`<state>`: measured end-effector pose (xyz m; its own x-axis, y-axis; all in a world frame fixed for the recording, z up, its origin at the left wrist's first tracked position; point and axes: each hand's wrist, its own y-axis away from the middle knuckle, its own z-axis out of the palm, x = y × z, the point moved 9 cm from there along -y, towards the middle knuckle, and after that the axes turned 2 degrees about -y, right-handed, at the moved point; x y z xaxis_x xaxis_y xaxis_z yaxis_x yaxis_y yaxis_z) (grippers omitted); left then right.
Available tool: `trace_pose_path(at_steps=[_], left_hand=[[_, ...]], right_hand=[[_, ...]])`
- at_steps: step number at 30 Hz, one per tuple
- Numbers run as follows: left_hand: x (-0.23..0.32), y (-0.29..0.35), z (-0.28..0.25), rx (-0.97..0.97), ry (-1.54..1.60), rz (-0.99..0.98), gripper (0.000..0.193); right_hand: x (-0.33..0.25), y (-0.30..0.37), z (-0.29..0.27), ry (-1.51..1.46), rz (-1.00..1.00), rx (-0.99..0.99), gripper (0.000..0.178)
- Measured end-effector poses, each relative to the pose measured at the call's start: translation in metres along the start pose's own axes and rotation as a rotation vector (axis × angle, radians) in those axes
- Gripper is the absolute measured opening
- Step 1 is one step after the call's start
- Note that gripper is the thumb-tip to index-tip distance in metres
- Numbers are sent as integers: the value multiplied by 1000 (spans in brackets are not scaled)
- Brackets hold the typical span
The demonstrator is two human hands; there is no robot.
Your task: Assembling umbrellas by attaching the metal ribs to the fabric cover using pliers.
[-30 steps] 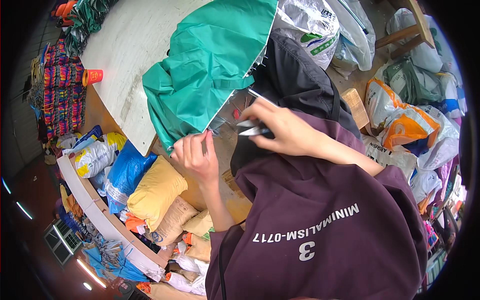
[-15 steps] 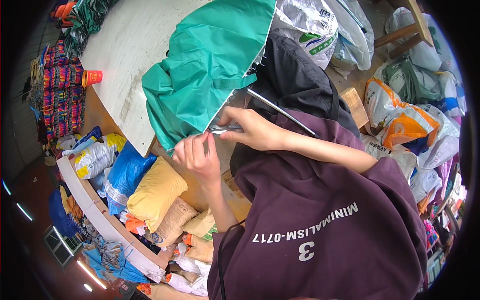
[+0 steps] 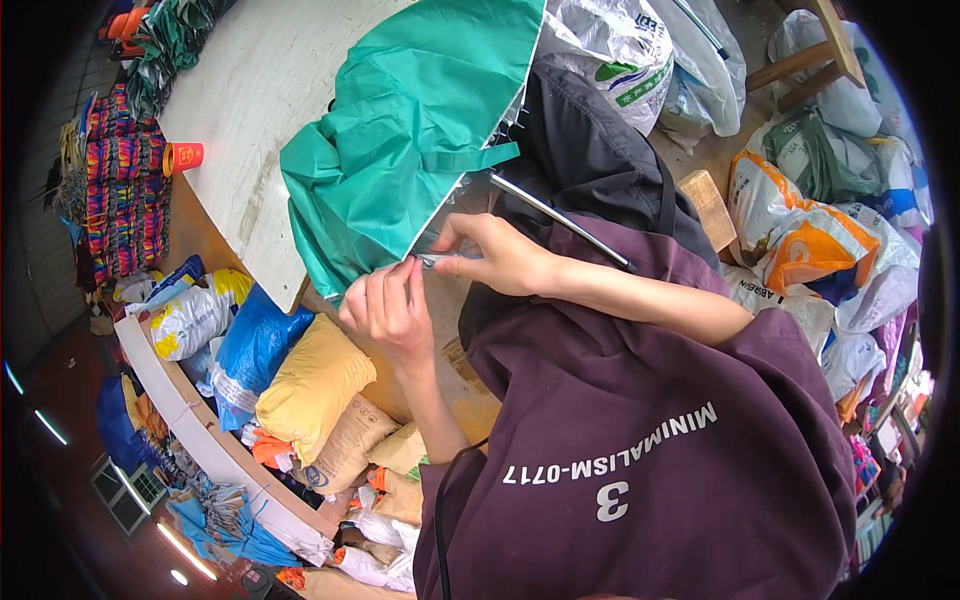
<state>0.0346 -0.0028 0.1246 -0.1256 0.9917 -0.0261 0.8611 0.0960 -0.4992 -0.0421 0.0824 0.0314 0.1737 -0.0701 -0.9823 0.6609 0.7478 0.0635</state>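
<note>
We're working close in front of our chest w/ both hands meeting at the hem of the green umbrella canopy [image 3: 400, 130]. Our left hand [image 3: 385, 310] is pinching the canopy edge, fingers [image 3: 372, 295] clenched on the fabric right where it droops off the worktop [image 3: 250, 120] rim. Our right hand [image 3: 495, 255] is gripping a small metal tool [image 3: 438, 260], prob. scissors or pliers, w/ its tip touching the same bit of hem; whether the tip is closing on thread or on a rib end, we can't tell. We're judging this as the step of fixing or trimming the canopy edge at one rib tip, mid-way thru. The next move is calling for the left hand keeping the fabric taut and the tool tip staying exactly on that spot, since the cloth is slippery and loose. Just beyond the hands, the thin metal shaft [image 3: 560, 220] is slanting across a black garment [image 3: 590, 150]. Farther out, a red cup [image 3: 185, 156] is sitting on the worktop, and stuffed sacks [image 3: 305, 385] are lying on the floor below left.
</note>
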Motion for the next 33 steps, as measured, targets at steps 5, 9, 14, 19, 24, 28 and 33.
trace_pose_path(at_steps=[5,9,14,19,24,28,33], left_hand=[[-1,-3,-1,-31,19,27,16],[-3,-5,-2,-47,24,48,16],[-10,-2,-3,-49,3,46,16],[-9,-2,0,-137,-70,131,21],[-7,1,6,-154,-71,119,26],[-4,5,19,-253,-45,79,29],[1,4,33,-314,63,46,28]], right_hand=[[21,11,-1,-299,265,11,25],[33,23,-1,-456,391,-1,28],[30,22,-4,-418,405,48,39],[51,24,-19,-265,456,120,46],[65,28,-2,-561,593,-84,43],[65,25,3,-510,557,-171,40],[58,16,2,-278,340,-167,40]])
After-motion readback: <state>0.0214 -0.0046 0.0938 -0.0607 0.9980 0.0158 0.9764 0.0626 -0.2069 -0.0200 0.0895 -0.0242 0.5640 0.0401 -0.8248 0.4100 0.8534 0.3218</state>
